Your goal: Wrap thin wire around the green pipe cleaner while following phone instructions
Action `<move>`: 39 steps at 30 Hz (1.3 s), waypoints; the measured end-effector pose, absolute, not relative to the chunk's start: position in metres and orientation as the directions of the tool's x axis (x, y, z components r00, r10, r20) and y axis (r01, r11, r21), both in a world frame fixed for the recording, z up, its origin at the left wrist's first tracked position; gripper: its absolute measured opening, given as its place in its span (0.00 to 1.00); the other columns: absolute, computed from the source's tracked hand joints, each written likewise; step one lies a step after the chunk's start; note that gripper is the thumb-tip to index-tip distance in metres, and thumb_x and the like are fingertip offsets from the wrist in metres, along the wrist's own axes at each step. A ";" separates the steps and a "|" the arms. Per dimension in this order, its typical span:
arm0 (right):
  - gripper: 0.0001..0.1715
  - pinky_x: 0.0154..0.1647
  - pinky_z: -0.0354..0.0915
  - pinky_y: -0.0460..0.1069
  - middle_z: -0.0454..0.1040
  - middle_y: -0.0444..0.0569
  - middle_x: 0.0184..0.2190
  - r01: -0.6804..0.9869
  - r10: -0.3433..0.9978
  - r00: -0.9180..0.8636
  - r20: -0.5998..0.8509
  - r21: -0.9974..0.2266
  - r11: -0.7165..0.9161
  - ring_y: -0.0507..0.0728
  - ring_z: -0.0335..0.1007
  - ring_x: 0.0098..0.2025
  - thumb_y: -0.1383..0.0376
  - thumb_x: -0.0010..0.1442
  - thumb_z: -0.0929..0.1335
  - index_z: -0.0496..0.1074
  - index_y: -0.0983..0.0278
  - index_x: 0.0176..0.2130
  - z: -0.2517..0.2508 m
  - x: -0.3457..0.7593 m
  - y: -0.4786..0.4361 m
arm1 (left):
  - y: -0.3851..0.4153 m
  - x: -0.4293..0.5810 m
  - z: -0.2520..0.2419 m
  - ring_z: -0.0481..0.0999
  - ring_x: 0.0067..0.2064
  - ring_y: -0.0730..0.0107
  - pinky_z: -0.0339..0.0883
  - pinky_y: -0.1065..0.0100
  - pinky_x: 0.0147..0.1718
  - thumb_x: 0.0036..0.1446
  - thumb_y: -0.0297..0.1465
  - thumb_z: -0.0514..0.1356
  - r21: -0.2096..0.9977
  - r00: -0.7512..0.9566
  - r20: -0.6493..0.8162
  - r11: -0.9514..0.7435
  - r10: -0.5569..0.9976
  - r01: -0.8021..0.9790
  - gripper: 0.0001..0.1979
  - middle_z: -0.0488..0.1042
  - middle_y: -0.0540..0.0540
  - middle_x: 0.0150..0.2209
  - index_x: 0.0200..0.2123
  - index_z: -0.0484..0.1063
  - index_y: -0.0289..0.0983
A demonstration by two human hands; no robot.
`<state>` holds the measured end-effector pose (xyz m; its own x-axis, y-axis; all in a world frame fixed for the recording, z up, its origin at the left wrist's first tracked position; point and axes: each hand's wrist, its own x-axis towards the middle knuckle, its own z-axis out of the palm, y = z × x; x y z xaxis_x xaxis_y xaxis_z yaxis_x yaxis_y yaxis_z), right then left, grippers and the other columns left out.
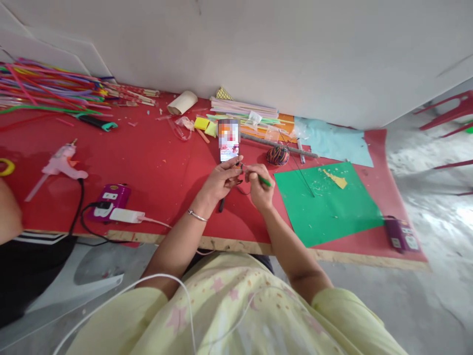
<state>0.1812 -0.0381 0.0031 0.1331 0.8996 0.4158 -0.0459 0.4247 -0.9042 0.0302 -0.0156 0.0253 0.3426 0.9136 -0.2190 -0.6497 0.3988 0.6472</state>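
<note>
My left hand (221, 177) is closed, pinching a small piece of dark and orange yarn work (239, 167) by its fingertips. My right hand (260, 186) grips a green-handled crochet hook (264, 181), its tip meeting the yarn work between the two hands; fingers partly hide the contact. A strand of dark yarn loops below them. Just beyond stands a phone (229, 148) with its screen lit. Right of the phone lies a ball of multicoloured yarn (278, 155). Under my left hand a short dark rod-like thing (221, 205) rests on the red table.
A green sheet (325, 212) with scraps and a thin dark rod (303, 176) lies at right. Leftward are a pink glue gun (64, 161), a purple power strip (111, 199), pliers (96, 122) and pipe cleaners (48, 88). Another person's arm (8, 212) shows at far left.
</note>
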 end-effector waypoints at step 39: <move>0.30 0.18 0.53 0.44 0.72 0.42 0.20 -0.369 0.998 0.045 -0.049 -0.929 -0.029 0.47 0.63 0.19 0.38 0.55 0.75 0.75 0.62 0.31 0.021 0.210 -0.025 | -0.014 0.030 0.009 0.67 0.29 0.79 0.61 0.72 0.29 0.41 0.29 0.78 0.936 0.270 -0.070 0.157 0.960 -0.316 0.27 0.74 0.51 0.30 0.49 0.85 0.40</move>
